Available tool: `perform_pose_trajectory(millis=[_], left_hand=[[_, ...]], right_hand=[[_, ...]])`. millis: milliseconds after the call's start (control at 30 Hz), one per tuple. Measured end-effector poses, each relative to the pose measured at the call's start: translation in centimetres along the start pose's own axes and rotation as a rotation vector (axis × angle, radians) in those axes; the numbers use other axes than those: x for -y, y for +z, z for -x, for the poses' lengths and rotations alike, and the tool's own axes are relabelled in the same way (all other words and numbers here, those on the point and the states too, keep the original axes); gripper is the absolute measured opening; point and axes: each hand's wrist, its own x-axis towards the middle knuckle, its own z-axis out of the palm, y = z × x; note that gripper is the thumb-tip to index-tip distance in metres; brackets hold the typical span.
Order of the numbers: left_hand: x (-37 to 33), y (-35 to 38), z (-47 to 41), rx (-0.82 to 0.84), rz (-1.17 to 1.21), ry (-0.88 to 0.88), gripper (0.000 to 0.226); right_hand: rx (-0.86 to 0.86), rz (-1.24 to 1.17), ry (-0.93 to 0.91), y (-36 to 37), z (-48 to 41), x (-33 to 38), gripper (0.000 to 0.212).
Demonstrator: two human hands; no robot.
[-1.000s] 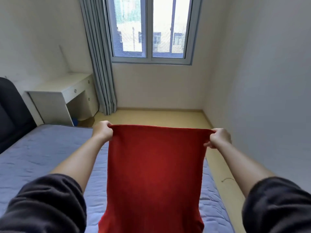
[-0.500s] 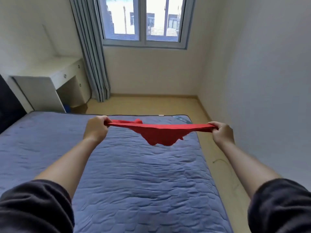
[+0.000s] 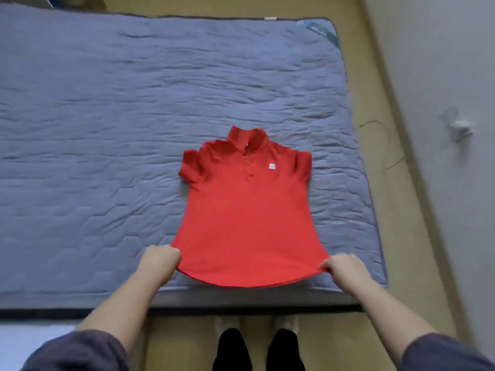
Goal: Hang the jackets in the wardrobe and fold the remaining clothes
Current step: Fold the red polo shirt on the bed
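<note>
Nearest the body, the left hand [image 3: 160,259] and right hand [image 3: 342,269] each pinch a hem corner of the red polo shirt [image 3: 249,218], at its 7 and 5 o'clock, fingers curled onto the cloth. The shirt lies flat, front up, on the grey quilted mattress [image 3: 107,103], collar [image 3: 247,137] toward 12 o'clock. It looks light, soft and limp, so it is probably best held at the side edges or shoulders, since the middle would bunch.

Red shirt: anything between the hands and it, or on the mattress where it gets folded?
Nothing visible. The left hand and right hand each pinch a hem corner of the shirt, so nothing lies between. The shirt lies flat, front up, on the mattress, with nothing on top of it.
</note>
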Motion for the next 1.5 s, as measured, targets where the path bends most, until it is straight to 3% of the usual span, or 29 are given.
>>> perform_pose_trajectory(millis=[133, 333, 567, 667, 733, 800, 867, 1000, 1100, 1200, 1267, 1367, 1500], left_hand=[[-3.4, 6.2, -1.0, 0.178, 0.029, 0.014, 0.034], [-5.2, 8.4, -4.0, 0.321, 0.082, 0.004, 0.04], [-7.2, 7.6, -10.7, 0.274, 0.222, -0.046, 0.035], [-7.8, 8.2, -14.8, 0.233, 0.444, -0.263, 0.031], [-8.0, 9.3, -17.1, 0.237, 0.655, -0.494, 0.043], [-8.6, 11.2, -18.5, 0.264, 0.851, -0.714, 0.061], [-9.5, 13.1, -18.4, 0.234, 0.962, -0.873, 0.07], [-10.2, 18.1, -15.0, 0.143, 1.037, -1.022, 0.079], [-9.5, 21.3, -12.3, 0.178, 1.033, -0.794, 0.054], [-8.0, 23.1, -10.1, 0.172, 1.181, -0.568, 0.036], [-7.2, 24.2, -8.6, 0.227, 1.212, -0.5, 0.032], [-6.6, 26.0, -6.9, 0.328, 1.05, -0.438, 0.02], [-6.4, 25.6, -6.2, 0.41, 0.905, -0.43, 0.017]], right_hand=[[0.241, 0.002, -0.04, 5.4, -1.2, 2.2, 0.049], [0.48, -0.072, -0.02, 8.3, -4.9, 3.6, 0.036], [0.369, -0.192, 0.141, 8.2, -11.3, 1.9, 0.038], [0.22, -0.373, 0.262, 8.6, -15.3, 0.9, 0.034], [0.205, -0.506, 0.334, 9.2, -17.6, 0.3, 0.027], [0.316, -0.589, 0.377, 10.5, -18.7, -0.1, 0.011], [0.438, -0.741, 0.459, 12.7, -18.4, -0.1, 0.02], [0.52, -1.162, 0.573, 17.5, -15.1, 0.9, 0.016], [0.716, -1.218, 0.537, 19.9, -12.4, 1.1, 0.019], [0.823, -0.909, 0.449, 22.0, -10.3, 0.9, 0.02], [0.797, -0.837, 0.442, 23.0, -9.1, 0.9, 0.014], [0.738, -0.798, 0.441, 23.5, -8.3, 0.7, 0.019], [0.793, -0.713, 0.453, 22.5, -8.1, 0.3, 0.015]])
